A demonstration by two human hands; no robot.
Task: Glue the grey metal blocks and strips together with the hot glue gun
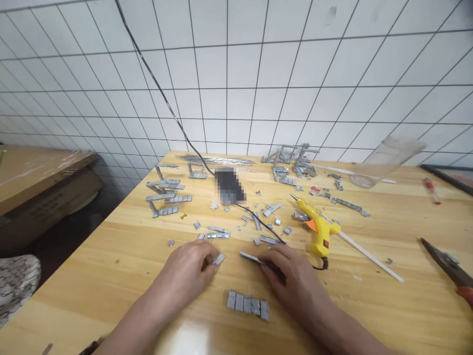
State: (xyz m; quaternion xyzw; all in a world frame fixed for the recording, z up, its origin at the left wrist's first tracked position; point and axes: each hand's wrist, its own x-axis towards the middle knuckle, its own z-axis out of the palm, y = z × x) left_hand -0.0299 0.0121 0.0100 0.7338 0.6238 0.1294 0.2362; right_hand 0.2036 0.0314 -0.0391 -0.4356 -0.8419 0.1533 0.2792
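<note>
My left hand (192,264) pinches a small grey piece (219,258) between thumb and fingers, low over the wooden table. Facing it, my right hand (290,276) is closed on the right end of a thin grey strip (249,256). The two held pieces are apart, with bare wood between them. Nearer to me lies a short row of grey rectangles (247,304) joined side by side. Beyond my hands are several loose grey strips (218,235) and scraps.
A yellow glue gun (320,229) with a white stick lies right of centre. Grey frame-like assemblies (166,197) stand at the left and back. Scissors (447,264) and a clear plastic cup (386,160) are at the right. A black cable (162,93) crosses the view.
</note>
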